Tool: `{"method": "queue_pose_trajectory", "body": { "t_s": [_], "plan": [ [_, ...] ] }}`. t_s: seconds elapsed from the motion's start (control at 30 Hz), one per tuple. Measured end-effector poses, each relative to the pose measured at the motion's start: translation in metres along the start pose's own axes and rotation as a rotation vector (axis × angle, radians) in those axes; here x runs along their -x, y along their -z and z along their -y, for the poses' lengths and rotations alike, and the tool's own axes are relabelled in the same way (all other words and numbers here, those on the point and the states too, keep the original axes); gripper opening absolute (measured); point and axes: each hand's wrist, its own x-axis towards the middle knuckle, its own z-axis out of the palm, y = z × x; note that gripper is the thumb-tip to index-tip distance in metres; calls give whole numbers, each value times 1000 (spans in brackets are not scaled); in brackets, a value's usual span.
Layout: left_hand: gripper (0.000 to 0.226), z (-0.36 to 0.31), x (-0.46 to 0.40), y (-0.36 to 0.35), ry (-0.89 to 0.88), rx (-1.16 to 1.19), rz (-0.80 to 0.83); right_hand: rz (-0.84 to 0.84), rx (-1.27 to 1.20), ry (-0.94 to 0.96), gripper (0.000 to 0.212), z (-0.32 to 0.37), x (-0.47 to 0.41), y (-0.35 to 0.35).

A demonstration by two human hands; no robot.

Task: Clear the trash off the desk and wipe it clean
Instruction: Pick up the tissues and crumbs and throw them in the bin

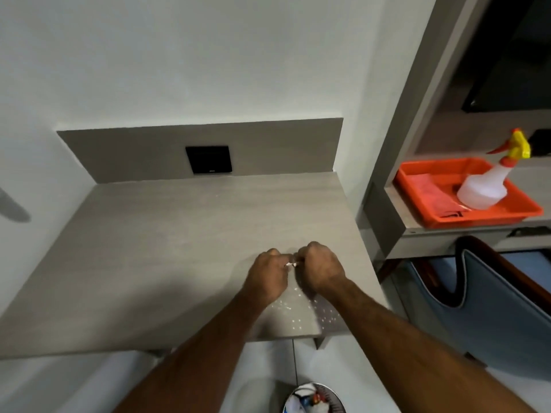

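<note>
Since what's left on the pale grey wood-grain desk (pixel 167 234) is mostly tiny white crumbs (pixel 301 311) near the front edge, I'd gather them into one pile, then tip them into the round bin (pixel 313 397) on the floor below. Left hand (pixel 268 272) is curled knuckles-up, pinching a small white scrap (pixel 290 264); right hand (pixel 323 268) is fisted, fingertips meeting it. Cloth and sprayer wait in the orange plastic tray (pixel 423 216).
</note>
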Motion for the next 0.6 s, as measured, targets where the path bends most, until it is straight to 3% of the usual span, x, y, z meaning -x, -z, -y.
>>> {"method": "queue_pose_trajectory", "body": {
  "t_s": [0.27, 0.4, 0.47, 0.53, 0.6],
  "plan": [
    [28, -3, 3, -3, 28, -146, -33, -41, 77, -20, 22, -16, 32, -10],
    [22, -25, 26, 4, 28, -218, -87, -292, -76, -47, 13, -35, 100, -28],
    [27, -40, 70, -5, -15, -121, -183, -460, -178, -51, 13, -41, 149, -54],
    [26, -54, 133, -24, -72, 46, -260, -522, -251, -98, 9, -46, 193, -86],
    [25, -60, 188, -59, -16, 136, -195, -363, -284, -202, 7, -62, 221, -132]
  ]
}}
